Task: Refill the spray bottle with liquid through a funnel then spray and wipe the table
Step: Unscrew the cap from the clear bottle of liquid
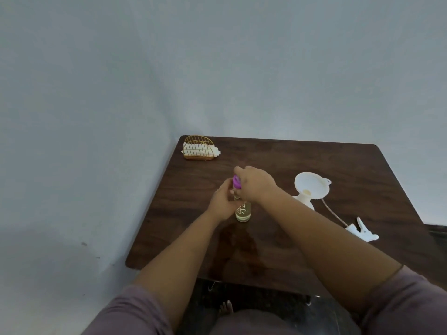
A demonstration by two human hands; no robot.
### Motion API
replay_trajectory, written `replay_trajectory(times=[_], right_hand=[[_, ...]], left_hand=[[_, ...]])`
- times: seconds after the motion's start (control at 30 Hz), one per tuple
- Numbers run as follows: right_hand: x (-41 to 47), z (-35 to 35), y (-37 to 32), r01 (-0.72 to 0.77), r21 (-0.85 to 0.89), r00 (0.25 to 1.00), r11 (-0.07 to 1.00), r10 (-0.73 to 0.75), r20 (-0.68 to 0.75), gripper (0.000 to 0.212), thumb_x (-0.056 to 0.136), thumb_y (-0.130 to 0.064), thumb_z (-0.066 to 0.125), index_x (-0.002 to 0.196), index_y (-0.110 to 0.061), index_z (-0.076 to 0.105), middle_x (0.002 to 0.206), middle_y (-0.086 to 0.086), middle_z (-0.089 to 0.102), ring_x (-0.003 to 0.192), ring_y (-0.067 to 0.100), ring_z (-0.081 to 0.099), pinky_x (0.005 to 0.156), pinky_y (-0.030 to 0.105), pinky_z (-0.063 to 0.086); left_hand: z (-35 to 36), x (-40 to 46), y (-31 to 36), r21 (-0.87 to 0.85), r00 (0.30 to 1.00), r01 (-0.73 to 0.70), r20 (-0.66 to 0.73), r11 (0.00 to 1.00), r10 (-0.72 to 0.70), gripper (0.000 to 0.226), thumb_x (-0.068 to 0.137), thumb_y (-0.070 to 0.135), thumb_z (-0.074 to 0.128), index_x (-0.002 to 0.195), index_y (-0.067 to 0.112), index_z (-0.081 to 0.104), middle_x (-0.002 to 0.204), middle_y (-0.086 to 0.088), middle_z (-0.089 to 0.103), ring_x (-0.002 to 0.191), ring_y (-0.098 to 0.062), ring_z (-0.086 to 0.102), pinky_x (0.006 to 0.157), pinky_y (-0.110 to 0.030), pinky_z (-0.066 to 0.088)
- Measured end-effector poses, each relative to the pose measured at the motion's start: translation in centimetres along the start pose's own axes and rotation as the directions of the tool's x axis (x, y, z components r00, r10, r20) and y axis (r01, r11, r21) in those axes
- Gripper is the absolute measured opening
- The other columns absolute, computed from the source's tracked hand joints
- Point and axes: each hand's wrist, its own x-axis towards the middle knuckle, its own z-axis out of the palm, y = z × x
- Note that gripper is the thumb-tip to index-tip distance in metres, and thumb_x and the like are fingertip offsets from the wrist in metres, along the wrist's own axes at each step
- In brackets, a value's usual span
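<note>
Head view: at a dark wooden table (314, 250) set against a pale wall, a person works on a small clear bottle (243, 212) of yellowish liquid standing upright near the table's middle. The left hand (223, 201) curls round the bottle's upper body and neck, steadying it. The right hand (254, 186) comes over the top, fingers closed around a purple cap (237, 182); whether the cap is seated on the neck or already lifted off is hidden by the fingers.

To the right, well apart from the bottle, a white funnel (310, 186) sits in the mouth of the white spray bottle (305, 201), which stands upright. Its spray head (362, 232), with the dip tube attached, lies on the table nearer the right edge. A gold wire holder (198, 148) with napkins stands at the far left corner.

The step in hand looks like uncapping the refill bottle, judging by the waiting funnel. Done well, the left hand keeps the bottle flat on the table while the right twists, so nothing slops out. The cap is best set down close by. A darker patch on the wood just in front of the bottle may be a reflection or a wet spot; it cannot be told which.
</note>
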Motion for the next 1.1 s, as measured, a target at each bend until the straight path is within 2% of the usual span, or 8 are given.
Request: replay_trajectory(times=[0.2,0.4,0.6,0.67,0.77,0.87,1.03,1.1], right_hand=[[0.1,0.0,-0.4,-0.112,0.01,0.984,0.994,0.112,-0.139,0.046,0.094,-0.055,0.031,0.112,-0.016,0.048,0.098,0.005,0.051,0.085,0.025,0.058,0.061,0.033,0.041],[0.9,0.5,-1.3,-0.214,-0.093,0.97,0.972,0.201,-0.137,0.046,0.098,-0.043,0.03,0.073,-0.015,0.056,0.063,-0.002,0.051,0.064,0.02,0.055,0.057,0.028,0.038],[0.8,1.3,-0.6,-0.158,-0.17,0.969,0.973,0.119,-0.216,0.038,0.096,-0.045,0.034,0.077,-0.014,0.044,0.056,-0.005,0.041,0.052,0.017,0.042,0.043,0.025,0.022],[0.8,1.5,-0.1,-0.125,-0.203,0.976,0.971,0.083,-0.203,0.039,0.096,-0.045,0.032,0.077,-0.013,0.044,0.063,-0.001,0.052,0.055,0.021,0.046,0.044,0.026,0.022],[0.9,0.9,0.5,0.038,-0.32,0.987,0.947,-0.086,-0.137,0.037,0.096,-0.043,0.029,0.081,-0.012,0.044,0.077,0.006,0.062,0.066,0.028,0.059,0.049,0.029,0.035],[0.9,-0.3,0.8,0.193,-0.382,0.978,0.904,-0.209,0.0,0.041,0.098,-0.044,0.026,0.098,-0.01,0.049,0.088,0.009,0.061,0.078,0.027,0.059,0.064,0.038,0.049],[-0.5,-0.1,0.1,0.104,-0.299,0.993,0.948,-0.084,0.078,0.032,0.093,-0.027,0.048,0.124,-0.019,0.041,0.125,0.008,0.042,0.109,0.027,0.039,0.089,0.039,0.039],[-1.3,-0.4,-0.2,0.127,-0.178,0.98,0.976,-0.095,0.177,0.052,0.08,-0.011,0.061,0.124,-0.028,0.04,0.128,0.002,0.033,0.116,0.026,0.031,0.1,0.044,0.034]], left_hand=[[1.2,2.5,-1.0,0.183,1.0,-0.016,0.007,0.983,0.015,0.096,0.051,0.063,0.076,0.132,0.022,0.044,0.117,0.017,0.057,0.108,-0.006,0.059,0.089,-0.028,0.051],[1.5,3.1,0.9,0.235,1.0,-0.012,-0.018,0.972,0.016,0.038,0.081,0.02,0.073,0.116,0.009,0.064,0.114,-0.009,0.07,0.111,-0.022,0.062,0.089,-0.027,0.047],[1.5,4.3,-0.9,0.04,0.995,0.042,0.084,0.998,-0.045,0.077,0.072,0.0,0.081,0.138,0.008,0.043,0.132,-0.005,0.054,0.121,-0.019,0.054,0.09,-0.014,0.044],[1.6,4.4,-0.8,-0.019,0.989,0.05,0.142,0.999,-0.046,0.066,0.073,-0.003,0.079,0.128,0.016,0.048,0.112,0.005,0.057,0.101,-0.01,0.057,0.075,-0.003,0.043],[1.7,4.9,-1.2,-0.065,0.971,0.077,0.231,0.995,-0.06,0.037,0.074,-0.003,0.078,0.1,0.017,0.062,0.091,0.004,0.066,0.085,-0.007,0.062,0.068,-0.013,0.051],[1.3,5.0,-0.9,-0.106,0.963,0.066,0.266,0.992,-0.036,0.037,0.072,-0.004,0.08,0.105,0.002,0.066,0.093,-0.004,0.071,0.088,-0.012,0.067,0.071,-0.019,0.056],[1.2,4.6,-0.6,-0.114,0.96,0.019,0.28,0.993,0.014,0.041,0.078,-0.007,0.071,0.116,0.002,0.059,0.095,-0.002,0.064,0.087,-0.009,0.064,0.069,-0.014,0.053],[1.6,4.7,-1.0,-0.151,0.963,-0.027,0.26,0.988,0.066,0.05,0.077,-0.004,0.071,0.122,0.009,0.052,0.111,-0.006,0.058,0.104,-0.015,0.061,0.079,-0.023,0.052]])
